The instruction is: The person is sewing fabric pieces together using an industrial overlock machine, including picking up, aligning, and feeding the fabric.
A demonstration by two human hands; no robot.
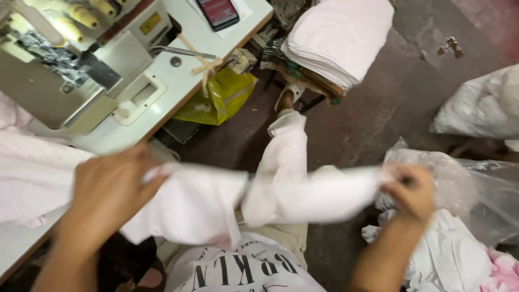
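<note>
My left hand [111, 189] grips one end of a pale pink cloth piece [216, 203], and my right hand [412, 192] pinches its other end. The cloth is stretched between both hands above my lap, sagging in the middle. A sewing machine [59, 70] stands on the white table [178, 75] to the upper left, beyond my left hand. More pink fabric [27, 173] lies on the table beside my left wrist.
A stack of folded pink cloth pieces [340, 38] sits at the top centre. A phone [218, 12] lies on the table. A yellow bag [221, 97] hangs under the table edge. Clear plastic bags with cloth [465, 189] are at the right on the brown floor.
</note>
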